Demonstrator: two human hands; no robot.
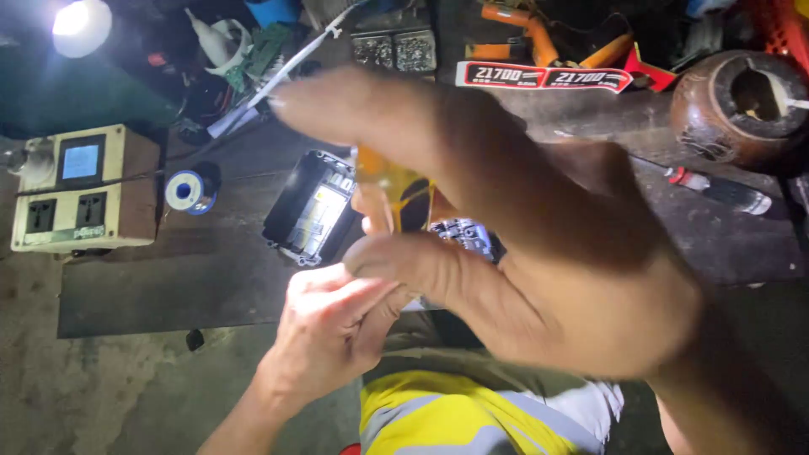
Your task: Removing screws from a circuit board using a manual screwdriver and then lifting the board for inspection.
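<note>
My right hand [539, 244] is raised close to the camera and blurred, its fingers pinching a strip of translucent amber tape [396, 198]. My left hand [333, 324] sits below it, fingers curled around the lower end of the tape and a small part that I cannot make out. Behind both hands lies a black battery pack [308, 206] with its cover off, cells and a circuit board showing; the right hand hides much of it.
A cream socket box [80, 190] with a small screen stands at the left. A blue solder spool [187, 190] lies next to it. At right are a screwdriver [716, 187] and a round brown pot [742, 105]. Tools and clutter line the back edge.
</note>
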